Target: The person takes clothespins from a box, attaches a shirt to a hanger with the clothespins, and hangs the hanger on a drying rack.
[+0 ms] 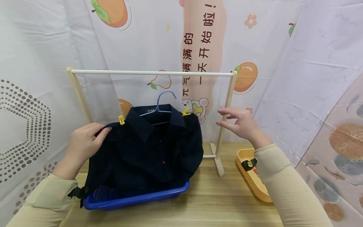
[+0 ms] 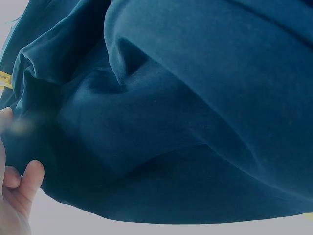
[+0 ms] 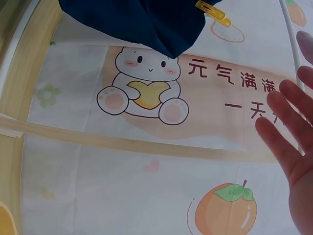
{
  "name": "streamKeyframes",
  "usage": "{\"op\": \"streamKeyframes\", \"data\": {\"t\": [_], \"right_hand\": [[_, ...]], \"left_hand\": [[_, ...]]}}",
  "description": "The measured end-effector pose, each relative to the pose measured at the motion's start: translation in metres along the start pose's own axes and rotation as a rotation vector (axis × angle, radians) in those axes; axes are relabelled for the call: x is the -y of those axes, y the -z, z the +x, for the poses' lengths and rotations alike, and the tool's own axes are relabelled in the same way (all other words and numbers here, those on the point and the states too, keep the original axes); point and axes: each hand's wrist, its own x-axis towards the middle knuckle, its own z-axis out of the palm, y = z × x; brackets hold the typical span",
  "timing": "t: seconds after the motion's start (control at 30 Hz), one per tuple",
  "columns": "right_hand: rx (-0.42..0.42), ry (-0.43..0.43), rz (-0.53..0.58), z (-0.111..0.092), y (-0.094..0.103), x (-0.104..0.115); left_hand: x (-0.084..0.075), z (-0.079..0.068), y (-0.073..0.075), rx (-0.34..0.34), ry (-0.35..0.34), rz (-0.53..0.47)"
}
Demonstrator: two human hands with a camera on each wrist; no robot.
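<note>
A dark navy collared shirt [image 1: 141, 157] is spread over a light blue wire hanger [image 1: 157, 104], whose hook points up below the rack's rod. My left hand [image 1: 85, 142] pinches the shirt's shoulder between thumb and fingers at the left. Close beside that grip a yellow clothespin [image 1: 121, 120] is clipped on the shoulder. A second yellow clothespin [image 1: 186, 112] sits on the opposite shoulder, also seen as a yellow clip [image 3: 213, 12] in the right wrist view. My right hand [image 1: 239, 123] is raised by the rack's right post, fingers apart and holding nothing.
The wooden rack [image 1: 227, 101] with its white rod [image 1: 153, 72] stands behind the shirt. Under the shirt lies a blue basket [image 1: 136, 200] on the wooden table [image 1: 215, 201]. A yellow tray [image 1: 255, 186] stands at the right, partly behind my right forearm. Printed curtains enclose the space.
</note>
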Motion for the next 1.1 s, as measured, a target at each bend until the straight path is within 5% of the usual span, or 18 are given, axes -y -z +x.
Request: {"op": "streamKeyframes", "data": {"t": [0.9, 1.1], "right_hand": [[0.302, -0.216, 0.005, 0.014, -0.024, 0.02], [0.368, -0.209, -0.009, 0.014, -0.037, 0.023]], "left_hand": [[0.013, -0.008, 0.01, 0.024, 0.09, 0.063], [0.014, -0.01, 0.013, 0.035, 0.108, 0.07]]}}
